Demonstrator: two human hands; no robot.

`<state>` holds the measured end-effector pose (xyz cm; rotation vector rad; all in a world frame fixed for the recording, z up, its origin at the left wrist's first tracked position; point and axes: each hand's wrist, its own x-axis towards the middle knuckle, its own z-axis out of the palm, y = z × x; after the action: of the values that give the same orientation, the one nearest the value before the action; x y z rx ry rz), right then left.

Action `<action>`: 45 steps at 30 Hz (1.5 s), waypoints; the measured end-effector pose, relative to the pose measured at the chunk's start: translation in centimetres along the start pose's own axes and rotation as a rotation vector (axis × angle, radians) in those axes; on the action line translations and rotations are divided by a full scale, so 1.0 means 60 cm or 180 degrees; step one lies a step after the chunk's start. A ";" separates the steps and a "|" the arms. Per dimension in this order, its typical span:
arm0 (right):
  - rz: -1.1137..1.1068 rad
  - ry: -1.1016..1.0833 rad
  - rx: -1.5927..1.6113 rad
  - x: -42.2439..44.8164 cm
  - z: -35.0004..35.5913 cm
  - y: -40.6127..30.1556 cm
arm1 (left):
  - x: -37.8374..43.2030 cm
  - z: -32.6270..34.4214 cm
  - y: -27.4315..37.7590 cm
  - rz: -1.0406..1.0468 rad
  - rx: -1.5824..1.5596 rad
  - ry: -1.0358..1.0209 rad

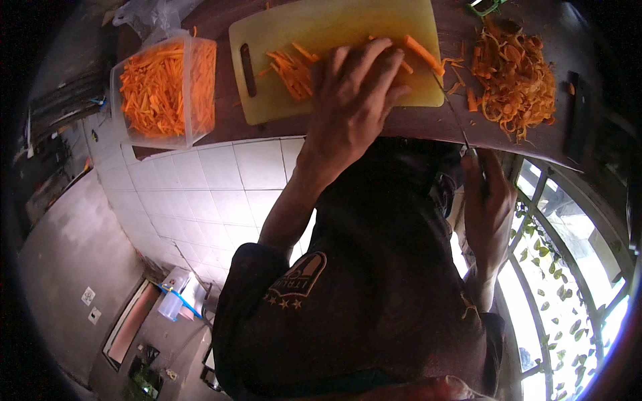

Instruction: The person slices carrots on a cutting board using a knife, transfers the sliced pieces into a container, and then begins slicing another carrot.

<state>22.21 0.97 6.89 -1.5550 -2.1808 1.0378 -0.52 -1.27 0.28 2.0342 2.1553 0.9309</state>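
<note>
My left hand (351,95) rests palm down over the yellow-green cutting board (341,25), fingers on or just above carrot pieces; what lies under the palm is hidden. My right hand (486,200) grips the handle of a knife (454,110), whose thin blade reaches up to the board's right edge. Near the blade's far end a thick carrot stick (424,54) lies at a slant. Thin carrot strips (293,72) form a small pile to the left of my left hand.
A clear plastic container (188,95) full of shredded carrot stands at the left. Carrot peelings (516,75) are heaped right of the board, with a dark object (579,118) beyond them. A clear plastic bag (150,20) lies behind the container. The table's near edge (261,131) runs close to my body.
</note>
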 end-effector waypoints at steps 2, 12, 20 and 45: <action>0.0198 -0.0053 0.0042 0.002 -0.003 -0.004 | -0.003 0.001 -0.010 -0.0016 -0.0107 -0.0019; 0.0266 -0.0507 0.0282 0.007 0.033 -0.015 | -0.020 -0.016 -0.037 0.0209 -0.0147 0.0520; -0.0529 -0.0238 0.0556 0.033 0.094 -0.028 | -0.027 -0.003 -0.024 0.0076 -0.0214 0.0801; -0.0415 -0.0289 -0.0798 0.043 0.114 -0.045 | -0.034 0.010 -0.032 0.0114 -0.0400 0.0924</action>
<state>15.28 0.14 3.41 -1.4643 -2.5191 0.8371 -1.69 -2.82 -1.81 1.9906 2.1288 1.4068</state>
